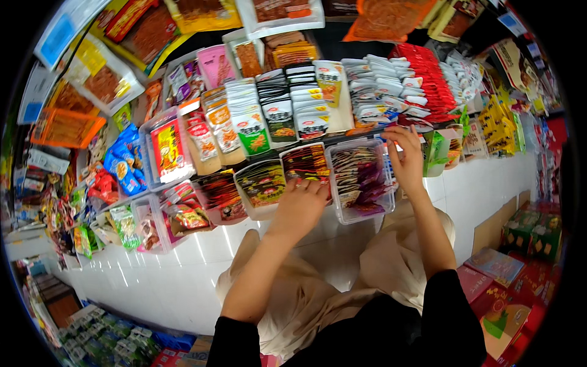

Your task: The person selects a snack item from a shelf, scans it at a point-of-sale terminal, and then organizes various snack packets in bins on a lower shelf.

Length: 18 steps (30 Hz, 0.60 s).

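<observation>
snack packets (306,162) (black, red, yellow) crowd together by the left hand (302,205).

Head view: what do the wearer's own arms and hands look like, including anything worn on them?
Both arms wear plain black fabric sleeves, the left sleeve and the right sleeve ending near the elbows, with no visible markings. Below them the forearms are bare. The left hand and right hand are ungloved; no watch or bracelet shows.

Clear plastic rect. bin (365,216) w/ purple-and-cream flat pkts (372,177). Just L of bin: blk flat pouches (304,159) w/ red-yellow print. R of bin: bright-green box (436,150).
</observation>
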Tool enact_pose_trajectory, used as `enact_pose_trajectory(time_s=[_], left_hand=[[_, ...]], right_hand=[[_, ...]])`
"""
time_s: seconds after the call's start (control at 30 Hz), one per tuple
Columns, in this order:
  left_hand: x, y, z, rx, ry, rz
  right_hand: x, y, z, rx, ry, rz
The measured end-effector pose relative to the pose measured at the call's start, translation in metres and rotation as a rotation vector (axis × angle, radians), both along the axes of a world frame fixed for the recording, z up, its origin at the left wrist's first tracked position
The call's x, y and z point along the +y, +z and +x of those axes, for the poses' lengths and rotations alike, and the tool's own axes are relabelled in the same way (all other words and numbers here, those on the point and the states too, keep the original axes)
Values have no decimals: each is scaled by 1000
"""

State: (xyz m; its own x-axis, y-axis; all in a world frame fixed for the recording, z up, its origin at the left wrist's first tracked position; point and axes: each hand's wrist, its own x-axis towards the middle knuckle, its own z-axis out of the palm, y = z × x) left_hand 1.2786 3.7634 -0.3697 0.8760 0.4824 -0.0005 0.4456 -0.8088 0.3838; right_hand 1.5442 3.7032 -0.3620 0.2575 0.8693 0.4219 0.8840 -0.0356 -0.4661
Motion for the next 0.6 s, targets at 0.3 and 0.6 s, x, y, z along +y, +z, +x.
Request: enact_pose_trajectory(time_s=[0.3, 0.6], left_hand=[[-2, 0, 8, 48, -47, -29], [-5, 4, 33, 84, -77, -48]], right_hand=[[-7, -15, 27, 92, -53, 22], [15, -16, 24, 122, 157, -132]])
